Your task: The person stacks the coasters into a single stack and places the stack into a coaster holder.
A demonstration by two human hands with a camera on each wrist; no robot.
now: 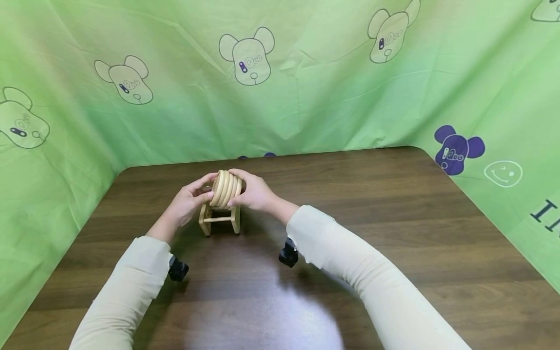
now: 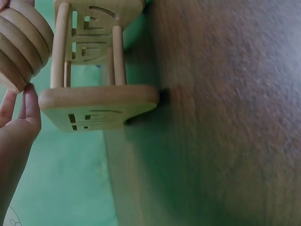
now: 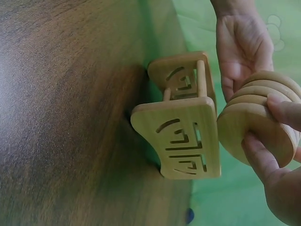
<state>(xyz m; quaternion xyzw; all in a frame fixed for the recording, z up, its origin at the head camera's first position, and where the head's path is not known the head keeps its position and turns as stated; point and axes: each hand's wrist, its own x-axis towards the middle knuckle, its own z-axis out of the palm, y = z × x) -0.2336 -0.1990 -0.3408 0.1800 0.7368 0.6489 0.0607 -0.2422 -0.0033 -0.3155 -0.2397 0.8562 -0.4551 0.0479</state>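
Note:
Both hands hold a stack of several round wooden coasters between them. My left hand grips the left end of the stack, thumb and fingers at the rim. On the other end, my right hand has its fingers around the edge, and its fingertips press the outer disc in the right wrist view. Beneath the coasters stands a light wooden holder, upright on the table. Its two side panels have cut-out patterns, and round rods join them. In the head view the stack overlaps the holder's top.
The dark wood-grain table extends around the holder, widest to the right and in front. A green printed curtain encloses the back and sides. Small black devices hang beneath both wrists, above the table.

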